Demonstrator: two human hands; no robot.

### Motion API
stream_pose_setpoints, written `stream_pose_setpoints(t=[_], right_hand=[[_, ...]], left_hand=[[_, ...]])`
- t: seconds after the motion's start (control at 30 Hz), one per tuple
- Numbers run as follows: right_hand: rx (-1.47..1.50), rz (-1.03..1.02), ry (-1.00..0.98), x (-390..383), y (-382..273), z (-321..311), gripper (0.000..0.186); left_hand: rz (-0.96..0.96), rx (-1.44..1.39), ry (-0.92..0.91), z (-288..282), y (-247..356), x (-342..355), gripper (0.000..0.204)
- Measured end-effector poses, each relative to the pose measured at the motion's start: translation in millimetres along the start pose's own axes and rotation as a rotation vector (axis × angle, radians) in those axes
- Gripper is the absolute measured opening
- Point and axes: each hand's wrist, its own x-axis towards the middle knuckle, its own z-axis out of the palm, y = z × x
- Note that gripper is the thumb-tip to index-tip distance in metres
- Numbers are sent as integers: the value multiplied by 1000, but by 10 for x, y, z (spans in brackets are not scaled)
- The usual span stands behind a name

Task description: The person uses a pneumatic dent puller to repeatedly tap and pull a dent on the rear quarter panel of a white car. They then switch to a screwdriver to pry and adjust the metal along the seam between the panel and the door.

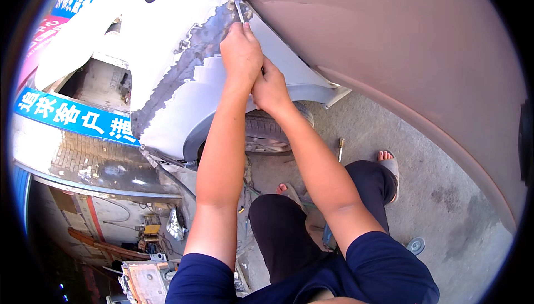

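Note:
My left hand [242, 54] is closed round a slim tool with a bright metal shaft [239, 9]; its kind is hard to make out. The shaft's tip meets the upper edge of a white car fender [208, 90], where a strip of paint is stripped to dull grey metal [192, 54]. Just below, my right hand [271, 87] is closed too, its fingers against the left wrist's side and probably round the tool's lower end, which the hands hide. Both arms reach up over the wheel [264, 131].
A large brownish panel [400, 43] fills the right, close to the fender's edge. On the concrete lie a grinding disc [416, 245], a rod with a brass-coloured end [341, 145] and a teal tool [328, 238] beside my leg. A cluttered stand [147, 282] stands lower left.

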Motion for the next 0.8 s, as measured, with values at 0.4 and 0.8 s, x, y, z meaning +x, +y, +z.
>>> stream_pose_setpoints(t=[0.4, 0.8], right_hand=[[35, -196, -213, 151, -888, -169, 35], [-209, -3, -83, -179, -454, -313, 37]], left_hand=[[201, -143, 29, -320, 193, 218, 36], [-119, -512, -14, -24, 9, -52, 32]])
